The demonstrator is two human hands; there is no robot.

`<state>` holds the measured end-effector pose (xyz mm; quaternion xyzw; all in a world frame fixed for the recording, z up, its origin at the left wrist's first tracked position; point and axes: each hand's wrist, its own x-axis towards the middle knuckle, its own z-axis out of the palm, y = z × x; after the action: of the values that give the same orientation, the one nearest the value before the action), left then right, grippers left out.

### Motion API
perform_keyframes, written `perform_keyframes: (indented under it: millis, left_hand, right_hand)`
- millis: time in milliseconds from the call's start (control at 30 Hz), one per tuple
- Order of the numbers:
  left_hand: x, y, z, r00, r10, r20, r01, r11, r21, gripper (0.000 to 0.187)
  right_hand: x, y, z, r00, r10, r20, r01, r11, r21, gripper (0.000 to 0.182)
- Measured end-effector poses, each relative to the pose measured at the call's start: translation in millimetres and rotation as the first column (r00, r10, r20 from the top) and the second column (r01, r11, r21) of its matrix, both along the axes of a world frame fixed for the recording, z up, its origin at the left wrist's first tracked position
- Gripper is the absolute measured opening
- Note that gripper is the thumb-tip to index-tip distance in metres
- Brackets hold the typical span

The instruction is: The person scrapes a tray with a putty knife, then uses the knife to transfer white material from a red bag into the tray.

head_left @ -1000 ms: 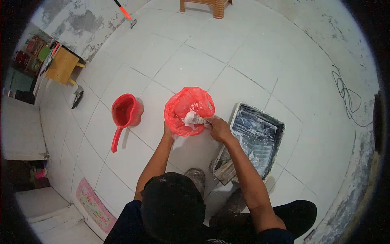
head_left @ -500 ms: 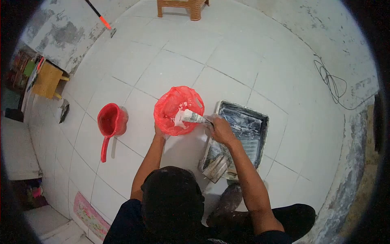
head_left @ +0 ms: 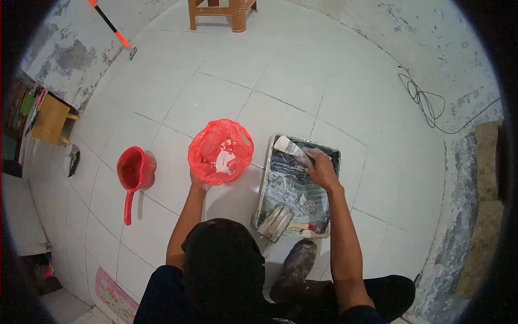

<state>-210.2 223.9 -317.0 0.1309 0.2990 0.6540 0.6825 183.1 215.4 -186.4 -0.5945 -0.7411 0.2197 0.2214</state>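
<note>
A red plastic-lined container (head_left: 221, 151) with white paste inside is held at its lower edge by my left hand (head_left: 198, 182), whose fingers are mostly hidden beneath it. My right hand (head_left: 322, 168) grips the handle of a putty knife (head_left: 288, 146), its blade coated white, over the upper part of a black paint tray (head_left: 262, 189). The tray is smeared with white and grey. A wide paste-covered tool (head_left: 276, 222) rests on the tray's lower left corner.
A red dipper (head_left: 136, 170) stands on the tiles at left. Beyond are a brown stool (head_left: 233, 11), a yellow stool (head_left: 51, 117), a long-handled scraper (head_left: 120, 36) and a coiled cable (head_left: 426, 102). A pink mat (head_left: 114, 294) lies at lower left.
My right hand has moved the putty knife from the red container across to the top of the tray. The whole view has shifted slightly.
</note>
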Motion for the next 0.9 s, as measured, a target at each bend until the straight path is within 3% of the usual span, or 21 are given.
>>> perform_keyframes:
  millis: [67,133,233,300,333,367,433,500,567,900]
  left_hand:
    - [-0.7,-0.5,3.7,0.999,-0.036,0.037,0.035,0.999,0.035,0.052]
    - [-4.2,-1.6,4.6,0.995,-0.069,0.068,0.064,0.995,0.072,0.049]
    - [-10.0,-5.6,1.4,0.999,-0.043,0.025,0.043,0.999,0.021,0.045]
    - [-12.8,-7.8,9.5,0.989,-0.014,-0.147,0.002,0.997,-0.082,0.053]
    - [-14.1,-6.3,12.5,0.989,-0.01,-0.146,-0.002,0.997,-0.081,0.053]
    - [-15.7,-3.8,15.3,0.974,-0.007,-0.225,-0.005,0.999,-0.054,0.052]
    - [-15.2,-1.4,22.0,0.952,-0.002,-0.306,-0.008,0.999,-0.032,0.05]
    - [-9.6,1.5,25.9,0.852,0.116,-0.51,-0.094,0.993,0.069,0.045]
    - [-8.0,2.6,29.2,0.868,0.129,-0.48,-0.115,0.992,0.058,0.043]
    - [-8.0,-5.2,25.7,0.976,0.14,-0.169,-0.14,0.99,0.009,0.042]
  right_hand:
    - [7.4,-1.9,-4.3,0.996,-0.086,0.033,0.09,0.988,-0.124,0.037]
    - [18.2,-1.0,-32.1,0.997,-0.054,0.048,0.059,0.994,-0.092,0.036]
    - [20.6,-10.6,-68.4,0.989,-0.144,0.035,0.144,0.989,-0.019,0.034]
    - [12.0,-14.0,-85.5,0.98,-0.188,0.057,0.189,0.982,-0.012,0.032]
    - [4.3,-15.3,-86.4,0.969,-0.235,0.078,0.236,0.972,-0.01,0.03]
    - [-1.4,-19.9,-86.6,0.97,-0.226,0.087,0.218,0.971,0.094,0.028]
    - [-9.5,-23.5,-92.3,0.967,-0.236,0.099,0.228,0.97,0.087,0.029]
    - [-15.5,-25.3,-94.3,0.962,-0.251,0.108,0.243,0.967,0.081,0.03]
    - [-19.7,-26.6,-92.5,0.958,-0.23,0.172,0.187,0.954,0.233,0.034]
    - [-19.9,-27.1,-92.7,0.956,-0.262,0.132,0.21,0.924,0.318,0.032]
